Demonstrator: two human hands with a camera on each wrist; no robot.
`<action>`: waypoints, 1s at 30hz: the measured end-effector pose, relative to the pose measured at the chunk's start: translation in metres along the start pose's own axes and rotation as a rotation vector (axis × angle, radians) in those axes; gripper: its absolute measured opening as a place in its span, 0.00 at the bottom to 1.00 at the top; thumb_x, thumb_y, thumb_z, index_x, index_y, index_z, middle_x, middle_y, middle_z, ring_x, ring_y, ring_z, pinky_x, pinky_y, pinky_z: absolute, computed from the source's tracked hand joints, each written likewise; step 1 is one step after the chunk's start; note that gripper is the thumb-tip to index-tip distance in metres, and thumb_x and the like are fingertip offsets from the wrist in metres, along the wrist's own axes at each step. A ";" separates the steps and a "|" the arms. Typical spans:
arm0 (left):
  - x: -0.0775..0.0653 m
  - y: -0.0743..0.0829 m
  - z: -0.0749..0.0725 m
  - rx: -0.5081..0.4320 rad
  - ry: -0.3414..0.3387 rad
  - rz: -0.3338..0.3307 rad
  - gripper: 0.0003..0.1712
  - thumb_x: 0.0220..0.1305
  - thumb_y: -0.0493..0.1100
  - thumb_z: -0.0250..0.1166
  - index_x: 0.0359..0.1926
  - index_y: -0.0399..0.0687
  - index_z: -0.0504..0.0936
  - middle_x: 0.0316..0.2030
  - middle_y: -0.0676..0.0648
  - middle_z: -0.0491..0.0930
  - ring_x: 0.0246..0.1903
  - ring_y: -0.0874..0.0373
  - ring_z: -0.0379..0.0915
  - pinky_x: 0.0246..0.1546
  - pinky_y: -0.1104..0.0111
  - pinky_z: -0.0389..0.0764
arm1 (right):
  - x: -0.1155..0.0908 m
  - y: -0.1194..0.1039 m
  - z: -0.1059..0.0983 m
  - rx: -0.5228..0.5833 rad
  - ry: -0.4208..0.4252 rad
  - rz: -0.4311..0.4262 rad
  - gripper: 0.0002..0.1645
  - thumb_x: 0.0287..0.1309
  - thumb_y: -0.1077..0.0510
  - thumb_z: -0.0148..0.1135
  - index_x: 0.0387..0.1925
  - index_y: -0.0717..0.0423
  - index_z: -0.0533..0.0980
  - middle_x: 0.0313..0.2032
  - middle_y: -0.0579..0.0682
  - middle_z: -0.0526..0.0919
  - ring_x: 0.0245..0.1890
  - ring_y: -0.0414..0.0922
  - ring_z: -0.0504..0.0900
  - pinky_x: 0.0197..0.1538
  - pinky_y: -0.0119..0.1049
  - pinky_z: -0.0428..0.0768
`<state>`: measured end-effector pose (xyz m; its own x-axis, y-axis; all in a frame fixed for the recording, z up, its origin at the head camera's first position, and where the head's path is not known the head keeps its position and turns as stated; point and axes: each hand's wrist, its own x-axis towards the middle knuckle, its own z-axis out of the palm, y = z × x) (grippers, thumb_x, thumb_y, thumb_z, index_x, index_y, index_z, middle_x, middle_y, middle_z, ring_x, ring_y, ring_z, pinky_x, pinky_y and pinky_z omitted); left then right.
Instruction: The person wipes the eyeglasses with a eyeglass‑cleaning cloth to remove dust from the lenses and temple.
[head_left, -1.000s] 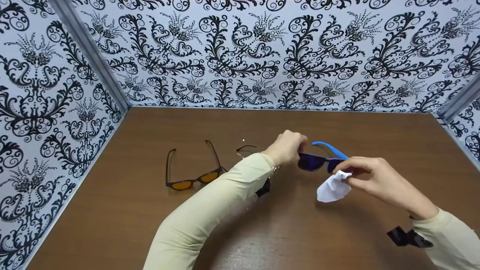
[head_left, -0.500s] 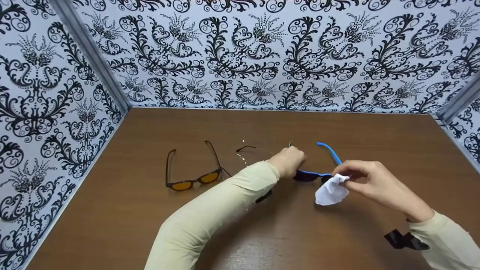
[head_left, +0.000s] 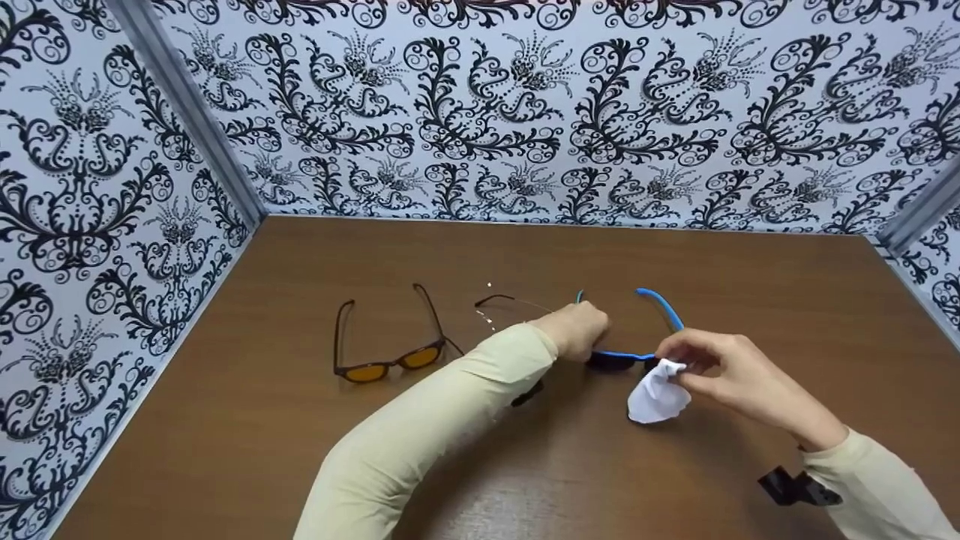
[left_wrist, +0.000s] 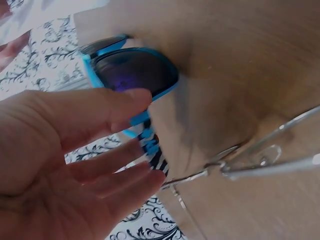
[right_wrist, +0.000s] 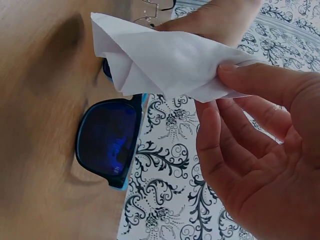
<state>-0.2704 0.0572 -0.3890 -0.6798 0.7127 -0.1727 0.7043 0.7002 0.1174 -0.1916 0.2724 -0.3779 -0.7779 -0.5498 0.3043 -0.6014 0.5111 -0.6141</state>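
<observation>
My left hand (head_left: 574, 330) pinches blue-framed sunglasses (head_left: 669, 309) near the left hinge, with the thumb at the lens corner in the left wrist view. Their dark lenses (left_wrist: 137, 72) face down toward the front, and the blue arms stand unfolded toward the back. In my right hand (head_left: 731, 371) is a white cloth (head_left: 654, 397), pinched between thumb and fingers and hanging down. It covers part of the right lens in the head view. A dark lens (right_wrist: 107, 137) shows below the cloth in the right wrist view.
Dark-framed glasses with orange lenses (head_left: 367, 372) lie unfolded on the brown table (head_left: 225, 420) to the left. Thin metal-framed glasses (left_wrist: 275, 167) lie beside my left hand, mostly hidden by the sleeve in the head view. Patterned walls (head_left: 495, 112) enclose the back and sides.
The sunglasses have come lower and tilted, so their lenses show less and both blue arms are visible. My right hand has shifted slightly left and down with the cloth.
</observation>
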 end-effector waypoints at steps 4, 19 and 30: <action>-0.010 -0.003 -0.012 -0.019 -0.002 0.031 0.08 0.57 0.35 0.66 0.40 0.42 0.82 0.35 0.51 0.80 0.38 0.60 0.75 0.36 0.72 0.76 | 0.002 0.003 0.004 0.032 0.001 0.017 0.16 0.49 0.72 0.69 0.40 0.58 0.78 0.33 0.45 0.83 0.31 0.37 0.82 0.33 0.27 0.79; -0.073 -0.046 -0.017 -0.185 0.153 0.099 0.15 0.61 0.38 0.66 0.47 0.34 0.79 0.48 0.38 0.80 0.58 0.44 0.69 0.68 0.58 0.54 | 0.004 -0.003 0.037 0.072 0.016 0.103 0.09 0.53 0.66 0.70 0.28 0.56 0.75 0.26 0.45 0.81 0.26 0.36 0.81 0.28 0.29 0.80; -0.100 -0.062 0.002 -0.276 0.238 0.010 0.14 0.62 0.37 0.65 0.45 0.32 0.78 0.47 0.36 0.80 0.65 0.38 0.59 0.71 0.55 0.42 | 0.007 -0.004 0.058 0.067 -0.044 0.110 0.05 0.57 0.63 0.67 0.31 0.57 0.77 0.29 0.43 0.81 0.30 0.38 0.81 0.31 0.31 0.80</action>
